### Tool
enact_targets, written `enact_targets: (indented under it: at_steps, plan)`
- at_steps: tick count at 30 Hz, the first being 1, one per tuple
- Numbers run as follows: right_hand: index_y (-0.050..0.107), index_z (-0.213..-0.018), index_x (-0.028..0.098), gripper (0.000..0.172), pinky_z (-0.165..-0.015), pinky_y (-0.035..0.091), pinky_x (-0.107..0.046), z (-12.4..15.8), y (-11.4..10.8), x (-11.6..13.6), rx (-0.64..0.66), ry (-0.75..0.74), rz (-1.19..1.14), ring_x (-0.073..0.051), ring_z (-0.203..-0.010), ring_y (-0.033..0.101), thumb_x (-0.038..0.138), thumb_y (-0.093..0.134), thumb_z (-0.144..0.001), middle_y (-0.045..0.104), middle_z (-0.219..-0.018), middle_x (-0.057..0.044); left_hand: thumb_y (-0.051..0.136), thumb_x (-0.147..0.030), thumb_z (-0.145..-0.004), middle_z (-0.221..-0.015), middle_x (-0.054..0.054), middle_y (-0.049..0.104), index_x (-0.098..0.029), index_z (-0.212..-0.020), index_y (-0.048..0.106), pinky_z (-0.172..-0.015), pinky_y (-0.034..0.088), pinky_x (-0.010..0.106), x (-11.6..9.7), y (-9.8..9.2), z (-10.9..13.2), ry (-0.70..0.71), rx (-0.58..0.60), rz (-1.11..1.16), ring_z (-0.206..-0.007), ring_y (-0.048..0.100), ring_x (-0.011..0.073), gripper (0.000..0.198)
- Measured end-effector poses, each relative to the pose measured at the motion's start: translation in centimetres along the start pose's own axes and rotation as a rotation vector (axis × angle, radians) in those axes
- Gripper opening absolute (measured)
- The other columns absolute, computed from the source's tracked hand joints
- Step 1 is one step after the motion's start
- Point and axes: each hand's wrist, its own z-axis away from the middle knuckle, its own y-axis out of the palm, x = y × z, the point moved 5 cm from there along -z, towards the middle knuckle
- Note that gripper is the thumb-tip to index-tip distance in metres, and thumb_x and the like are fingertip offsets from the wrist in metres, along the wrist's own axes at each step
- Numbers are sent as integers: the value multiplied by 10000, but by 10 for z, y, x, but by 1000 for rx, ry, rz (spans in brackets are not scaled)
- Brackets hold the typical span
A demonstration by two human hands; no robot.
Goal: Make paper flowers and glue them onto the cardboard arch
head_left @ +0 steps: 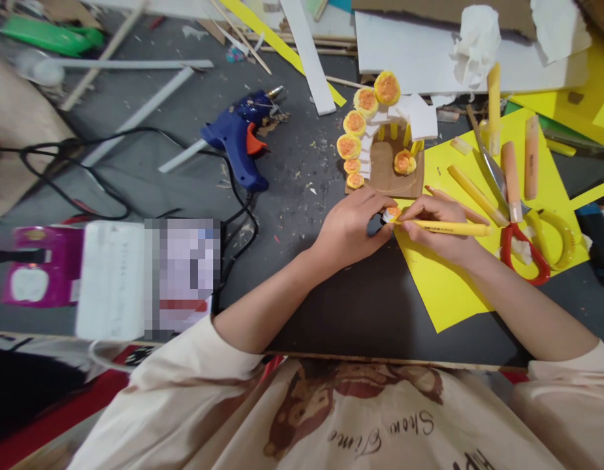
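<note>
My left hand [353,225] pinches a small round piece [392,214], orange on top with a white side, near the front of a cardboard model. In my right hand [436,225] is a yellow marker [458,228], its tip at the edge of that piece. Just beyond my hands stands the cardboard model [387,163], with white steps curving up one side. Yellow discs with orange centres [349,146] line the outer edge of the steps, and a similar disc [404,162] sits inside on the base.
A yellow sheet [443,287] lies under my right hand, bearing red-handled scissors [520,254], yellow-handled scissors [559,238] and several markers [511,173]. To the left are a blue glue gun [238,134] with a black cord, a white box [110,281] and paper strips.
</note>
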Motion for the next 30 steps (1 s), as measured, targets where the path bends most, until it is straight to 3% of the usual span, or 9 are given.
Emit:
enact_targets:
  at_steps: [8, 15, 22, 30]
  plan:
    - [528, -601, 207, 152, -578, 355, -280, 0, -9, 1, -158, 30, 151, -119, -570, 468, 232, 605, -730, 557, -593, 23, 551, -196, -867, -953, 89, 679, -154, -996, 606, -770, 483, 311, 0, -1, 0, -4, 2, 19, -891, 620, 199, 146]
    - [578, -663, 221, 253, -526, 355, -280, 1, -1, 0, -16, 0, 55, -119, -526, 455, 412, 664, -805, 582, -593, 13, 538, -219, -870, -946, 73, 687, -179, -971, 601, -784, 484, 313, 0, 0, 0, -23, 8, 0, -894, 627, 200, 126]
    - [539, -619, 212, 238, -620, 382, -306, 0, -7, 2, -100, -9, 150, -113, -547, 470, 336, 641, -795, 570, -586, 31, 546, -195, -867, -938, 84, 686, -156, -979, 603, -756, 472, 304, -1, -1, 0, 11, -7, 13, -869, 620, 198, 132]
    - [564, -632, 209, 226, -549, 328, -280, 0, -8, -2, -86, -38, 105, -102, -547, 476, 329, 647, -805, 586, -594, 25, 553, -185, -858, -927, 94, 688, -137, -980, 616, -734, 466, 299, -2, -2, 0, 36, -35, 6, -847, 617, 199, 146]
